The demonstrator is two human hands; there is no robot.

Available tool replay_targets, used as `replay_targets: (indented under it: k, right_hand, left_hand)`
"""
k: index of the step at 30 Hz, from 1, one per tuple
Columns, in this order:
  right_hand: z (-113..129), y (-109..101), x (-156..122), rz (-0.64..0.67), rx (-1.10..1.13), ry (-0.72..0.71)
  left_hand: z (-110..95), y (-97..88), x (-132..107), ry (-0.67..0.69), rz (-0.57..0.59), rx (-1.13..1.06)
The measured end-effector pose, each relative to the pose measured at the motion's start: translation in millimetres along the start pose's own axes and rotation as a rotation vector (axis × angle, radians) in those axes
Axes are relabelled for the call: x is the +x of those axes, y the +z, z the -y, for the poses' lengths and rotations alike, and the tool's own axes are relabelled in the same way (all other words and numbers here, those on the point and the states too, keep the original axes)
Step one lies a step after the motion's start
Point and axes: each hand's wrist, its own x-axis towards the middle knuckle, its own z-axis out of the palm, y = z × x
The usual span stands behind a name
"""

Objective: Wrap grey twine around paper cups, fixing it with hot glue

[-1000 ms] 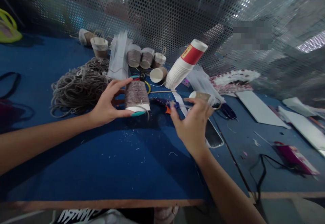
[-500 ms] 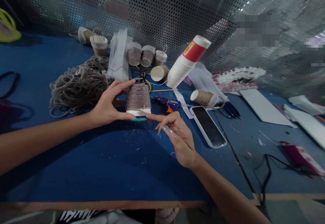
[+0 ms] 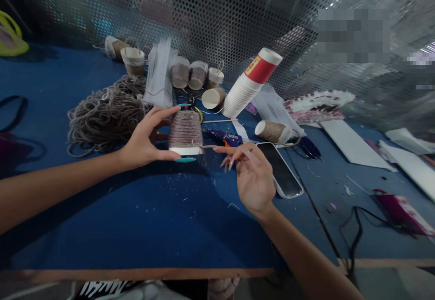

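Fingers above and thumb below, my left hand (image 3: 144,139) grips a paper cup (image 3: 185,130) wound with grey-brown cord. A white band of bare paper shows along the cup's near rim. To the right of that rim is my right hand (image 3: 253,177), its index finger stretched toward the cup and its other fingers apart. I see nothing held in it. The long index nail comes close to the rim; whether it touches is unclear. Behind my left hand lies a heap of grey cord (image 3: 105,114). A purple glue gun (image 3: 222,137) with an orange trigger rests just beyond my right fingers.
A leaning stack of white paper cups (image 3: 244,84) stands behind the glue gun. Several cord-wrapped cups (image 3: 180,72) line the back beside white netting (image 3: 159,73). A phone (image 3: 283,173) lies right of my right hand. Perforated metal mesh (image 3: 217,14) borders the table's far side.
My right hand has moved right, away from the cup's near rim, and its fingers have spread. My left hand and the cup have stayed almost still.
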Motion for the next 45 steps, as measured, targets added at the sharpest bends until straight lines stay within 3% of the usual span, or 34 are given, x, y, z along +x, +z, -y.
replay_targets:
  k: [4, 7, 12, 27, 30, 32, 34, 37, 41, 45]
  right_hand:
    - [-1, 0, 3, -0.189, -0.037, -0.047]
    - [2, 3, 0, -0.1, 0.016, -0.058]
    - [8, 9, -8, 0.1, 0.024, 0.061]
    - [-3, 2, 6, -0.065, 0.105, 0.297]
    - [-10, -1, 4, -0.129, 0.049, 0.243]
    - [-13, -1, 3, -0.163, -0.036, 0.124]
    - [-15, 0, 2, -0.077, -0.14, -0.038]
    - [-16, 2, 2, 0.18, -0.212, -0.217]
    - [-19, 4, 3, 0.328, -0.229, -0.194]
    - [-24, 4, 6, 0.272, -0.156, -0.192]
  left_hand:
    - [1, 0.1, 0, -0.031, 0.009, -0.027]
    - [0, 0.1, 0, -0.049, 0.026, -0.047]
    - [3, -0.4, -2, -0.043, 0.038, -0.085]
    - [9, -0.8, -2, 0.065, 0.07, -0.155]
    - [11, -1.3, -2, 0.044, 0.062, -0.146]
    - [12, -1.2, -2, 0.047, 0.063, -0.161]
    - [11, -0.5, -3, 0.054, 0.087, -0.181]
    - [8, 1.8, -5, 0.076, 0.173, -0.24]
    - [-2, 6.1, -8, 0.107, 0.292, -0.317]
    - [-9, 7.2, -9, 0.004, 0.365, -0.269]
